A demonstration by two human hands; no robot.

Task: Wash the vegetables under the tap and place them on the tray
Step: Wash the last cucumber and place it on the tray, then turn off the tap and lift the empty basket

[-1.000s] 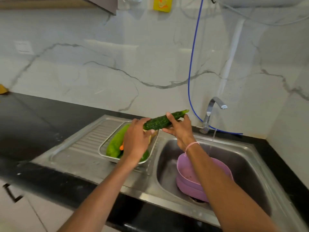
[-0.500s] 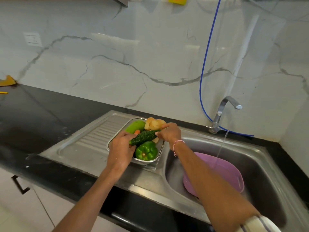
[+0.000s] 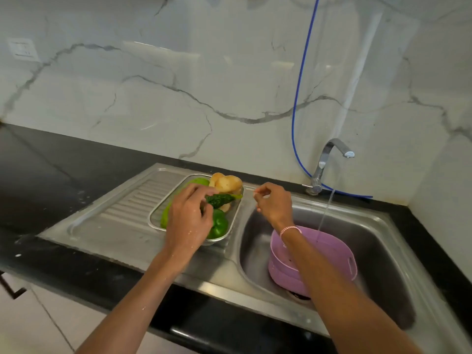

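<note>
The bitter gourd (image 3: pixel 221 199) lies on the tray (image 3: pixel 153 213), its long axis running from my left hand (image 3: pixel 187 221), which pinches one end, toward my right hand (image 3: pixel 273 203) (loosely curled, holding nothing) just past its tip; left is nearer.

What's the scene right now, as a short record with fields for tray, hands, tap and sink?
tray: on the drainboard, holds potatoes, green pepper, bitter gourd
left hand: grips one end of bitter gourd
right hand: empty, fingers loosely curled, above sink rim
tap: running into purple basket
sink: holds purple basket
</note>
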